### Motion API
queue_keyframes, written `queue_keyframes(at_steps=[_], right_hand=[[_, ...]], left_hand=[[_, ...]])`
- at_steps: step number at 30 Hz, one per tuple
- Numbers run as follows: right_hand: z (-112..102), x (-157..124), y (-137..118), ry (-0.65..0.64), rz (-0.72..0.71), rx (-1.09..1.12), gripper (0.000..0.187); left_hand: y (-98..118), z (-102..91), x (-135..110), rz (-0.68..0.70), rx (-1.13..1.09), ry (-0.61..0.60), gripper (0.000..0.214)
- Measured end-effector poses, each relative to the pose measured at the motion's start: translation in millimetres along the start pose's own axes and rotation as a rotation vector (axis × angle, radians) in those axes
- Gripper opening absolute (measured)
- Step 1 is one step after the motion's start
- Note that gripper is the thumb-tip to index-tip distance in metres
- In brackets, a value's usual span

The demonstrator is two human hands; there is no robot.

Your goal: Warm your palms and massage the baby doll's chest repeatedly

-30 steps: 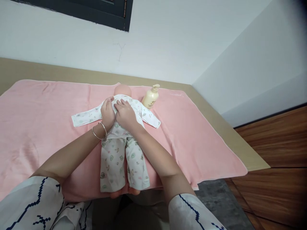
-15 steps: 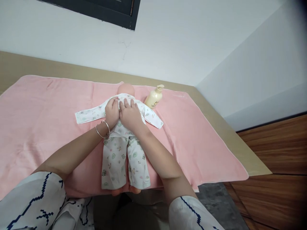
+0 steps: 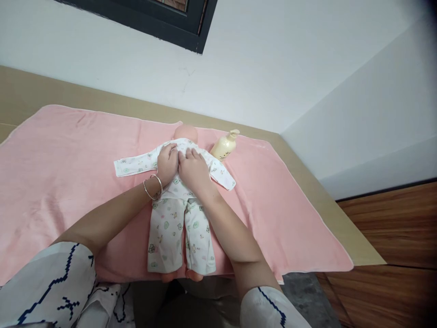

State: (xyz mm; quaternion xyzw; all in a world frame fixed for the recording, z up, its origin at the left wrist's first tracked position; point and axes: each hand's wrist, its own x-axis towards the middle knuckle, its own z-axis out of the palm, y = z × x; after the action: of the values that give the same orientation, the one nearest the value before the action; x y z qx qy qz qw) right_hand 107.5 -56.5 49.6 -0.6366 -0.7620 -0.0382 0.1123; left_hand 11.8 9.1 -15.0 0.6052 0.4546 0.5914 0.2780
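A baby doll in white printed pyjamas lies on its back on a pink towel, head toward the wall. Both sleeves are spread out sideways and its bare feet poke over the towel's near edge. My left hand, with two bangles on the wrist, rests on the doll's chest. My right hand lies beside it on the chest, fingers bent and pressing the shirt front near the collar. The two hands touch each other.
A cream pump bottle stands on the towel just right of the doll's head. The towel covers a tan table set against a white wall. A wooden floor lies to the right and a dark window frame above.
Both hands stay on the doll's chest and have crept slightly toward the collar. The view has shifted, so everything sits a little further right and lower.
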Motion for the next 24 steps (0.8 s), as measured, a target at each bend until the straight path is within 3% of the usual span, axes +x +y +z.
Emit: queue_keyframes(at_steps=[3,9,15,21,24], right_hand=[[3.1,7.4,11.0,-0.015,-0.170,0.113,0.048],[16.2,24.7,48.4,0.049,-0.015,0.326,0.050],[19.1,18.8,33.4,0.174,0.211,0.149,0.052],[6.5,18.7,33.0,0.037,0.156,0.022,0.044],[6.4,18.1,39.0,0.041,0.140,0.023,0.042]], left_hand=[[0.2,-1.0,0.4,0.076,0.029,-0.035,0.035],[0.4,-1.2,-1.1,0.143,0.128,-0.117,0.037],[-3.5,2.5,-1.3,0.144,0.279,-0.129,0.042],[-8.8,6.3,-2.3,0.165,0.404,-0.179,0.049],[-8.5,4.7,-2.1,0.162,0.404,-0.191,0.048]])
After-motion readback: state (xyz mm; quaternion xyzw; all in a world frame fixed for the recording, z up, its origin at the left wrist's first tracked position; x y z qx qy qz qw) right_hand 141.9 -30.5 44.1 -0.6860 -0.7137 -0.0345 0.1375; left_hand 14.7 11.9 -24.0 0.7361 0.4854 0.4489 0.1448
